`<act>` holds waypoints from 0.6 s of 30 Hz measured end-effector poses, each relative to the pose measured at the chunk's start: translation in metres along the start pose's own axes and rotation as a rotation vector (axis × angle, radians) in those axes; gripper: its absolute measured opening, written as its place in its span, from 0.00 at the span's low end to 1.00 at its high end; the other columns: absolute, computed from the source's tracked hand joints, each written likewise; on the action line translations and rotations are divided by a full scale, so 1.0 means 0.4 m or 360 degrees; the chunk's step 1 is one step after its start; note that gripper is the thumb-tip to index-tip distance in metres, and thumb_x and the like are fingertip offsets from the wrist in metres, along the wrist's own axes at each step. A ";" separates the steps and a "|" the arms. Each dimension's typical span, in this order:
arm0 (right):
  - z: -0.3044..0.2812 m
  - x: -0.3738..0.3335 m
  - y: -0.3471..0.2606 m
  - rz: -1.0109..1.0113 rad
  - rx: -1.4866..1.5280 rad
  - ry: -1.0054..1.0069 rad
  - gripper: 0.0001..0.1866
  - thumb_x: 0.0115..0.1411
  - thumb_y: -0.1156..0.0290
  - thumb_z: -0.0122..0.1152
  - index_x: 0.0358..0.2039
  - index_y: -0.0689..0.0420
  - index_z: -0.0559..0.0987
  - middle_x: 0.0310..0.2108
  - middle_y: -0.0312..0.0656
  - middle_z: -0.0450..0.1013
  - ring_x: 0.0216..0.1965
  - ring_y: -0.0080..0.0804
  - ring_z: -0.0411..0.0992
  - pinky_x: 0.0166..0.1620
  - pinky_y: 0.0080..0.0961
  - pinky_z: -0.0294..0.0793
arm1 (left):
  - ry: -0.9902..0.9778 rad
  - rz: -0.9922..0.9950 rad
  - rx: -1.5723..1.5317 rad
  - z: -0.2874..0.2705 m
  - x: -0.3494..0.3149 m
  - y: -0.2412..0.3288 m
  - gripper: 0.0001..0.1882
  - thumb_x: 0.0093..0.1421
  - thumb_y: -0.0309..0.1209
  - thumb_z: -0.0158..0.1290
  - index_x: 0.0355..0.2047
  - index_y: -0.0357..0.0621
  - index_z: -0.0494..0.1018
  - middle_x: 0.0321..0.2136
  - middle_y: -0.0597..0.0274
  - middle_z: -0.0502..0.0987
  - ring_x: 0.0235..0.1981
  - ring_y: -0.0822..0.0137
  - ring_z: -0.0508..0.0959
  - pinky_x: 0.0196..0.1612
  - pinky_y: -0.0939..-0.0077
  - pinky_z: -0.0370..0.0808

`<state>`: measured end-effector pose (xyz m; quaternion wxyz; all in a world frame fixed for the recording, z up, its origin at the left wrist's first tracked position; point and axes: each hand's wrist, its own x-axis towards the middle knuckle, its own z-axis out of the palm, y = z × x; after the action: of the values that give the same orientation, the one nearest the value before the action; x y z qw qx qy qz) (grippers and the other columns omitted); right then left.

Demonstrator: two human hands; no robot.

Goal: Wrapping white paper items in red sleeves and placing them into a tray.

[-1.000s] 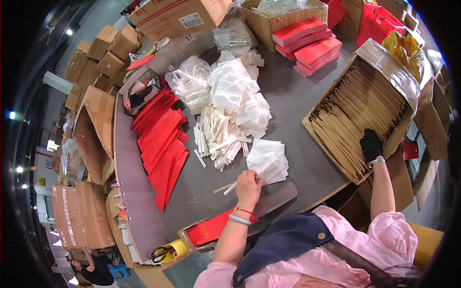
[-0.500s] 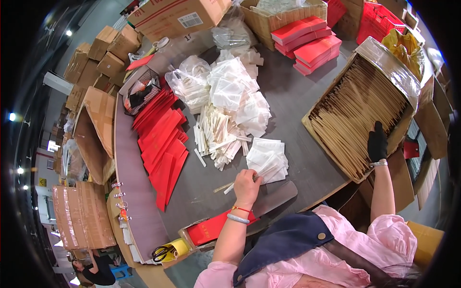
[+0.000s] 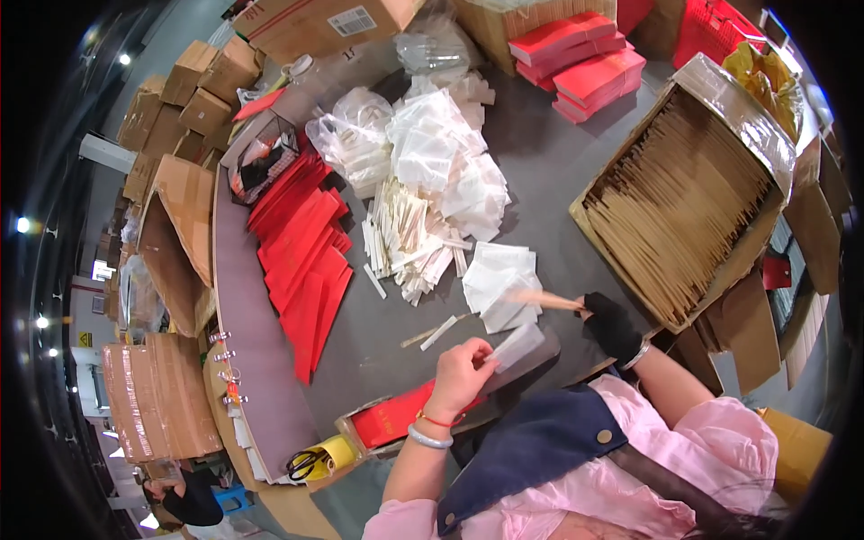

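My left hand point(image 3: 463, 369) is bare and pinches a small translucent white sleeve point(image 3: 520, 346) above the near table edge. My right hand point(image 3: 612, 328), in a black glove, grips one end of a thin brown strip point(image 3: 544, 299), smeared by motion. The strip points left, over a small stack of white sleeves point(image 3: 498, 270). To the right, an open cardboard box point(image 3: 731, 88) holds rows of similar thin brown strips point(image 3: 688, 211). Below my left hand, a red packet point(image 3: 391, 423) lies in a narrow tray along the table edge.
Fanned red packets point(image 3: 306, 270) cover the table's left side. Heaped white sleeves and paper strips point(image 3: 432, 180) fill the middle. Red stacks point(image 3: 598, 81) stand at the far right. A yellow holder point(image 3: 335, 454) with black scissors sits at the near left corner. Another person point(image 3: 193, 499) is at lower left.
My right hand has left the box and come toward the middle with a brown strip. My left hand has moved slightly nearer me, lifting a sleeve off the small stack.
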<state>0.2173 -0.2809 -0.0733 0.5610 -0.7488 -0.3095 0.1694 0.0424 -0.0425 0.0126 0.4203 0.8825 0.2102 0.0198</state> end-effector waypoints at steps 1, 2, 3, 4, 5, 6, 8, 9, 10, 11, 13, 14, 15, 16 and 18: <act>-0.010 0.014 -0.012 -0.0423 -0.0395 -0.0050 0.06 0.58 0.74 0.57 0.37 0.57 0.75 0.27 0.43 0.70 0.32 0.39 0.71 0.37 0.34 0.70 | -0.0033 0.0138 0.0341 -0.004 -0.025 -0.010 0.09 0.45 0.30 0.63 0.26 0.44 0.77 0.19 0.61 0.74 0.25 0.60 0.74 0.31 0.65 0.72; -0.015 0.018 -0.035 -0.0386 -0.0408 -0.0176 0.10 0.55 0.71 0.59 0.39 0.53 0.78 0.27 0.45 0.70 0.32 0.45 0.70 0.36 0.39 0.70 | -0.0037 0.0123 0.0342 -0.006 -0.047 -0.016 0.09 0.45 0.30 0.63 0.26 0.44 0.77 0.19 0.61 0.74 0.25 0.60 0.74 0.31 0.65 0.72; -0.016 0.020 -0.050 -0.0382 -0.0403 -0.0186 0.10 0.55 0.71 0.59 0.39 0.53 0.78 0.27 0.45 0.70 0.32 0.45 0.70 0.36 0.39 0.70 | 0.0034 0.0157 0.0468 -0.005 -0.064 -0.022 0.11 0.43 0.32 0.64 0.28 0.47 0.77 0.23 0.63 0.74 0.29 0.60 0.72 0.34 0.64 0.69; -0.015 0.022 -0.064 -0.0376 -0.0543 -0.0378 0.11 0.55 0.69 0.60 0.40 0.50 0.79 0.27 0.44 0.71 0.32 0.44 0.71 0.35 0.39 0.71 | 0.0106 0.0192 0.0594 -0.004 -0.080 -0.026 0.14 0.41 0.33 0.66 0.30 0.49 0.78 0.28 0.65 0.74 0.33 0.60 0.71 0.37 0.64 0.67; -0.014 0.022 -0.073 -0.0371 -0.0682 -0.0571 0.12 0.55 0.67 0.60 0.41 0.47 0.80 0.27 0.43 0.71 0.31 0.44 0.71 0.35 0.39 0.71 | 0.0177 0.0227 0.0720 -0.006 -0.093 -0.028 0.16 0.40 0.35 0.67 0.32 0.52 0.79 0.33 0.67 0.74 0.37 0.61 0.70 0.39 0.63 0.65; -0.019 0.019 -0.078 -0.0367 -0.0684 -0.0581 0.12 0.55 0.67 0.60 0.41 0.47 0.80 0.27 0.43 0.71 0.31 0.44 0.71 0.35 0.39 0.71 | 0.0120 0.0120 0.0683 -0.013 -0.101 -0.024 0.21 0.39 0.36 0.67 0.37 0.51 0.78 0.40 0.65 0.73 0.42 0.59 0.69 0.44 0.61 0.65; -0.025 0.018 -0.081 -0.0335 -0.1053 -0.0762 0.13 0.54 0.64 0.60 0.41 0.40 0.80 0.27 0.42 0.72 0.28 0.45 0.71 0.33 0.41 0.72 | 0.0175 0.0137 0.0704 -0.034 -0.124 -0.005 0.25 0.39 0.36 0.68 0.40 0.51 0.77 0.42 0.64 0.73 0.44 0.58 0.69 0.47 0.60 0.65; -0.021 0.018 -0.081 -0.0342 -0.1050 -0.0770 0.13 0.54 0.64 0.60 0.41 0.40 0.80 0.27 0.42 0.72 0.28 0.45 0.71 0.33 0.41 0.72 | 0.0238 0.0158 0.0740 -0.048 -0.141 -0.003 0.28 0.39 0.37 0.69 0.44 0.50 0.76 0.43 0.63 0.72 0.46 0.56 0.68 0.50 0.60 0.64; -0.017 0.020 -0.080 -0.0429 -0.1114 -0.0793 0.12 0.54 0.64 0.61 0.41 0.40 0.80 0.27 0.42 0.72 0.28 0.45 0.71 0.32 0.42 0.72 | 0.0125 0.0072 0.0761 -0.053 -0.165 -0.025 0.35 0.38 0.39 0.69 0.50 0.49 0.74 0.46 0.61 0.71 0.51 0.53 0.66 0.54 0.59 0.62; -0.011 0.022 -0.079 -0.0516 -0.1178 -0.0814 0.12 0.54 0.64 0.61 0.40 0.39 0.80 0.27 0.42 0.72 0.27 0.45 0.71 0.31 0.42 0.71 | 0.0129 0.0064 0.0763 -0.047 -0.169 -0.042 0.35 0.38 0.39 0.69 0.50 0.49 0.74 0.46 0.61 0.71 0.51 0.53 0.66 0.54 0.59 0.62; 0.057 0.024 -0.053 -0.0574 -0.0975 -0.0811 0.12 0.53 0.65 0.61 0.40 0.40 0.80 0.28 0.42 0.72 0.27 0.45 0.72 0.31 0.42 0.71 | 0.0134 0.0154 0.0704 -0.029 -0.175 -0.054 0.36 0.37 0.39 0.70 0.49 0.47 0.74 0.46 0.60 0.71 0.50 0.53 0.66 0.54 0.59 0.61; 0.081 0.024 -0.046 -0.0625 -0.0782 -0.0796 0.12 0.52 0.65 0.62 0.39 0.41 0.80 0.28 0.42 0.73 0.28 0.45 0.72 0.31 0.41 0.72 | 0.0129 0.0166 0.0692 -0.015 -0.165 -0.045 0.36 0.37 0.39 0.70 0.49 0.47 0.74 0.46 0.60 0.71 0.50 0.53 0.66 0.54 0.59 0.61; 0.100 0.027 -0.047 -0.0632 -0.0783 -0.0799 0.12 0.52 0.65 0.62 0.39 0.41 0.80 0.28 0.42 0.73 0.28 0.45 0.72 0.31 0.41 0.72 | 0.0106 0.0190 0.0709 -0.004 -0.146 -0.032 0.36 0.37 0.39 0.70 0.49 0.46 0.74 0.46 0.60 0.71 0.50 0.53 0.66 0.54 0.59 0.62; 0.115 0.029 -0.049 -0.0706 -0.0720 -0.0680 0.12 0.51 0.66 0.62 0.39 0.42 0.80 0.28 0.42 0.73 0.30 0.45 0.72 0.32 0.41 0.72 | 0.0083 0.0216 0.0725 0.000 -0.135 -0.026 0.36 0.37 0.38 0.70 0.49 0.45 0.73 0.46 0.60 0.71 0.50 0.53 0.66 0.54 0.59 0.62; 0.103 0.039 -0.032 -0.0662 -0.0734 -0.0495 0.12 0.50 0.69 0.63 0.37 0.47 0.80 0.29 0.44 0.73 0.34 0.45 0.73 0.35 0.40 0.72 | 0.0112 0.0193 0.0734 -0.005 -0.137 -0.030 0.35 0.37 0.37 0.70 0.49 0.44 0.74 0.45 0.60 0.72 0.49 0.54 0.67 0.53 0.59 0.63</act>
<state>0.2010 -0.2381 -0.0727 0.3457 -0.7420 -0.5674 0.0893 -0.0123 -0.0557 0.0129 0.1980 0.9649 0.1704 0.0272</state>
